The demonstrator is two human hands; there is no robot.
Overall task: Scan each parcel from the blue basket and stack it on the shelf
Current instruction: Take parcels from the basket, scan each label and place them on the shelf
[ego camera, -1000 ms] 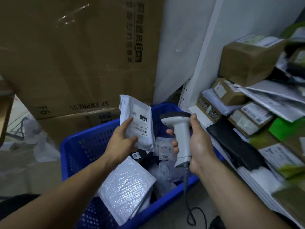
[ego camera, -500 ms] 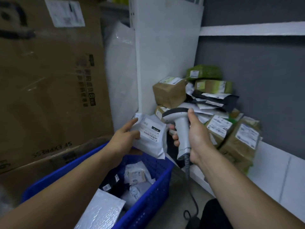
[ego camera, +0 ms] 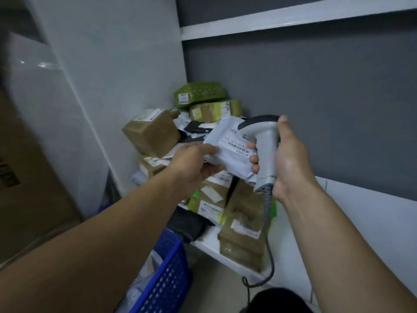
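Up close, stacked brown cardboard boxes (ego camera: 153, 134) crowd the far left corner of the white shelf board (ego camera: 379, 213), with bare board showing to their right. Above that pile the white plastic mailer parcel (ego camera: 228, 152) lies roughly flat, long axis left to right, barcode label up. The left hand (ego camera: 191, 163) pinches its left end, thumb on top. The right hand (ego camera: 291, 159) grips the grey handheld scanner (ego camera: 266, 154) at its right end. The blue plastic basket (ego camera: 168, 274) sits near, below.

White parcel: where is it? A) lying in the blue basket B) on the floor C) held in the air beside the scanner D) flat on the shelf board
C: the left hand grips the white parcel in mid-air, next to the scanner held by the right hand.
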